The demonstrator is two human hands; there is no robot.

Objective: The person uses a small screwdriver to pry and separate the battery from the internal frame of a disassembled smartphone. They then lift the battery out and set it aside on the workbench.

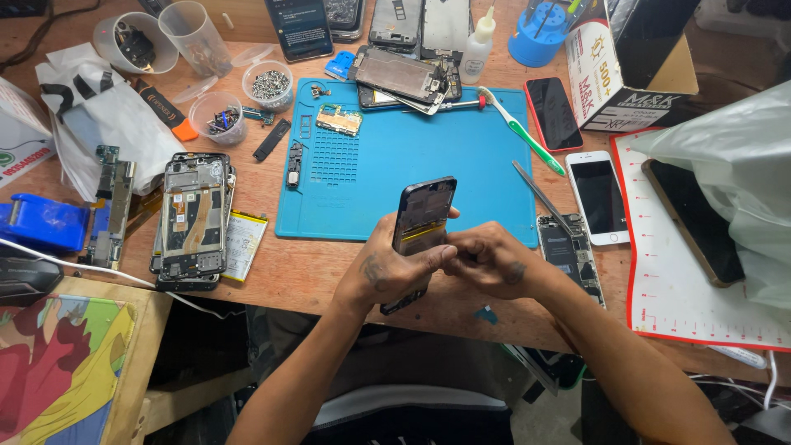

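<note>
A: Wooden table (329,276), crowded. At the far left sits a blue tape holder (41,222), then a stack of opened phone frames (191,216) with a battery (245,245) just beside them.

B: And above those?

A: Clear cups (198,37) and small tubs of screws (269,84), near the table's far edge.

B: The middle?

A: A blue mat (387,177). A small circuit board (339,119) lies on its upper left part, more stripped phones (404,74) overlap its top edge, and a green toothbrush (521,130) lies across its right corner.

B: The hands?

A: Both are at the near edge, below the mat. The left hand (381,272) is wrapped around a dark phone frame (422,221), held upright and tilted, its open back facing the camera. The right hand (494,262) is curled shut, fingertips pinched at the frame's lower right edge, touching the left thumb.

B: Further right?

A: Tweezers (540,196), a bare phone board (573,251), a red phone (553,113), a white phone (599,196), then a cardboard box (626,74) and a plastic bag (733,165).
</note>
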